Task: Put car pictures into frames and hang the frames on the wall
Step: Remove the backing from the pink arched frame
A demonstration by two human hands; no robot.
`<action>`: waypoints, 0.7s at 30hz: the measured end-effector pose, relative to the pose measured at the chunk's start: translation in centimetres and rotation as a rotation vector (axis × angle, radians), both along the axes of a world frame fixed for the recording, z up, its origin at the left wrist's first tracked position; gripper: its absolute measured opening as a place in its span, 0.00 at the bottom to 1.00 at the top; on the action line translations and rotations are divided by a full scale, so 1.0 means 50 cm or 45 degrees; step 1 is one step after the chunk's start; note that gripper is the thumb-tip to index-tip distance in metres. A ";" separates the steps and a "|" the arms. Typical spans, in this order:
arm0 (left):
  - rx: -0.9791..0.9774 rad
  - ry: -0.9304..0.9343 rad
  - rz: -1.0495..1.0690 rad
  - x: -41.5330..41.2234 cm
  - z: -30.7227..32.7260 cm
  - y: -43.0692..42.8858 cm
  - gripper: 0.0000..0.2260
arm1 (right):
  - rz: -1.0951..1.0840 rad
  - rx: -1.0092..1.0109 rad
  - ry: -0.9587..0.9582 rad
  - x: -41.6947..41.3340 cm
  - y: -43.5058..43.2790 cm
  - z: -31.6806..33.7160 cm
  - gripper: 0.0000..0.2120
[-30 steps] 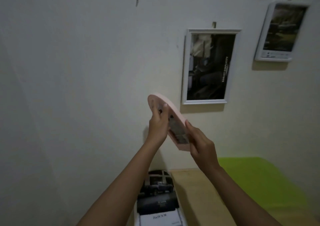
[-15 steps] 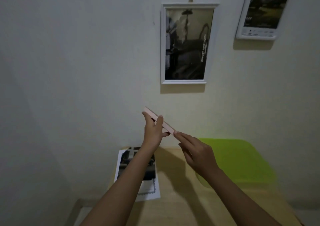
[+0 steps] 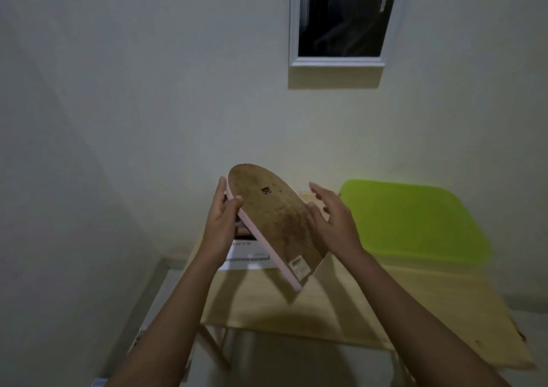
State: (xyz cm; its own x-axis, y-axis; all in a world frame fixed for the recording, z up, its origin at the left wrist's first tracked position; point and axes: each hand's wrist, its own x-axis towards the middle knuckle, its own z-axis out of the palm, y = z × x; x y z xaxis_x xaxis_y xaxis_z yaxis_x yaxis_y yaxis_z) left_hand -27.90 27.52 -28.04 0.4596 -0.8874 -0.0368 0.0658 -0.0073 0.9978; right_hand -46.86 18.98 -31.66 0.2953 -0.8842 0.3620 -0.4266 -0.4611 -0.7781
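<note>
Brown board faces me: the back of the pink arched frame [image 3: 272, 223], tilted and held in the air between my hands. My left hand [image 3: 221, 223] grips its left edge near the rounded top, thumb curled over the rim. My right hand [image 3: 335, 223] rests against the right side, thumb on the backing, fingers loosely straight. Just under my left hand a car picture [image 3: 249, 260] lies on the wooden table [image 3: 385, 312]. Beyond my right hand sits a green mat [image 3: 415, 220]. Above my right hand a white frame [image 3: 338, 60] hangs on the wall [image 3: 148, 90].
</note>
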 end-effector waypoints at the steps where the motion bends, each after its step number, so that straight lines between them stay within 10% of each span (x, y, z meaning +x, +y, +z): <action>1: 0.020 -0.008 0.001 0.009 -0.012 0.009 0.23 | 0.001 0.144 0.028 0.006 -0.015 -0.016 0.20; 6: 0.141 0.001 -0.014 0.043 -0.074 0.040 0.20 | 0.043 0.779 0.090 0.017 0.003 -0.111 0.23; 21: 0.485 -0.293 -0.152 -0.033 -0.364 0.021 0.13 | -0.401 0.604 0.221 -0.091 0.131 -0.308 0.22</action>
